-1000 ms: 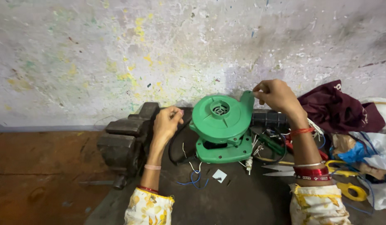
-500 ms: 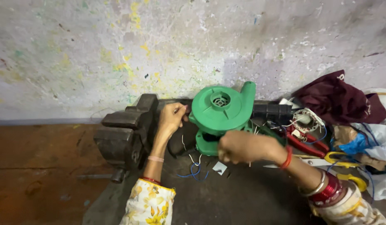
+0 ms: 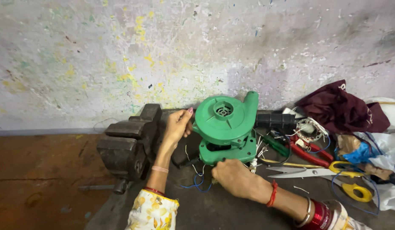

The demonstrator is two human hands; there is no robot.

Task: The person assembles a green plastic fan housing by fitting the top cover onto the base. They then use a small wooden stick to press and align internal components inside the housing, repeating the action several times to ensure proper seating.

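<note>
A green electric blower housing (image 3: 226, 123) stands on the dark worktop against the wall, its round fan cover facing up. My left hand (image 3: 177, 127) holds the housing's left edge, fingers curled around it. My right hand (image 3: 233, 176) is at the base of the green housing, fingers closed on something small by the loose wires; what it pinches is hidden. Blue and white wires (image 3: 193, 181) trail on the worktop between my two hands.
A heavy black bench vise (image 3: 129, 142) sits left of the blower. Right of it lie a black nozzle (image 3: 274, 119), red-handled pliers (image 3: 308, 153), yellow-handled scissors (image 3: 316, 172), a wound motor coil (image 3: 309, 127), a maroon cloth (image 3: 340, 108) and plastic bags (image 3: 385, 149).
My right hand came down from the top right of the blower, crossed in front and now sits at its base. The left hand stayed on the housing's left edge.
</note>
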